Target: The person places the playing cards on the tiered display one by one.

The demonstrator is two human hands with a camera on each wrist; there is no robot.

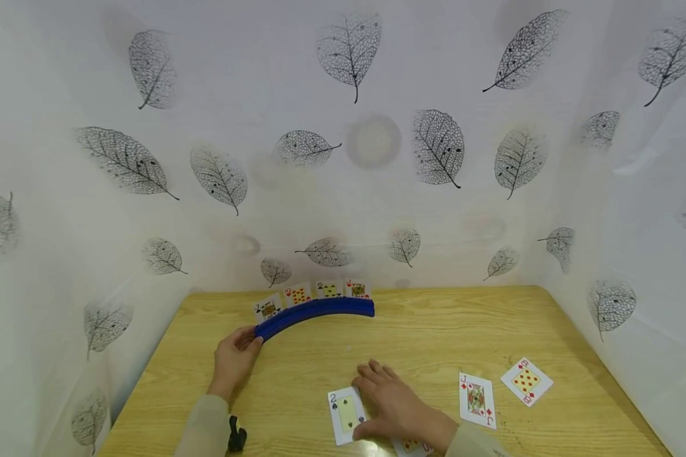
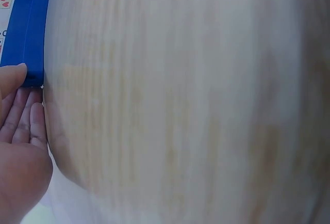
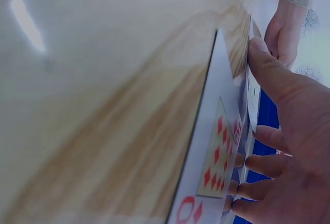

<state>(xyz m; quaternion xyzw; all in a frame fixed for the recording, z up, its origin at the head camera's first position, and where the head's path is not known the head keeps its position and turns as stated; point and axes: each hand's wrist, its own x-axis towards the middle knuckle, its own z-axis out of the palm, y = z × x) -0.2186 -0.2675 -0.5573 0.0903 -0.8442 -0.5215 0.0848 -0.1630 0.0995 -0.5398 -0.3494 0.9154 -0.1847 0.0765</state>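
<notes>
A curved blue card holder (image 1: pixel 314 309) stands near the table's far edge, with several playing cards upright along it, among them a ten of hearts (image 1: pixel 298 296). My left hand (image 1: pixel 235 360) grips the holder's left end, thumb in front. My right hand (image 1: pixel 391 403) rests palm down over a spade card (image 1: pixel 345 416) lying face up. Its thumb touches the card's lower right part, and the index finger is at the upper right corner. The fingers are mostly straight. A diamond card (image 3: pixel 216 162) lies partly hidden below the right hand.
On the right of the wooden table (image 1: pixel 434 336) lie a jack of diamonds (image 1: pixel 476 400) and an eight of diamonds (image 1: pixel 526 381). A black wrist device (image 1: pixel 237 435) sits at my left sleeve. White leaf-print sheets (image 1: pixel 320 203) enclose the table's back and sides.
</notes>
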